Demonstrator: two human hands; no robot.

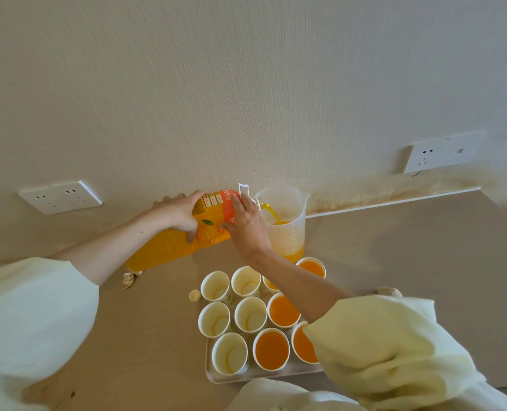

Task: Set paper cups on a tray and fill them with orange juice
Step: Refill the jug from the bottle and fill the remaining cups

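A person tips a large OJ bottle (169, 247) w/ both hands, just beyond the far-left side of a white tray (216, 378) on a beige table (409, 247). The left hand (181, 212) grips the bottle's middle over the label, fingers wrapped round it; the right hand (246, 223) clasps the upper part near the neck. The bottle lies tilted, mouth toward the right, & a thin stream of juice (271, 213) runs into a translucent plastic jug (288, 229), which stands upright just beyond the tray's far row. A shallow layer of juice shows at the jug's bottom.

On the tray stand ten paper cups (250, 315), close together in rows. Five on the tray's left & centre are empty; four toward its right hold juice nearly to the rim, and one more in the far row, partly hidden by the right forearm, shows juice too. The right sleeve (394, 351), pale yellow, covers the tray's near-right corner.

A small yellow cap (194, 295) lies on the table just left of the tray's far-left cup. A crumpled wrapper (129, 280) lies farther left. Two wall sockets, one (59, 197) far left & one (445, 151) far right, sit well beyond the tray.
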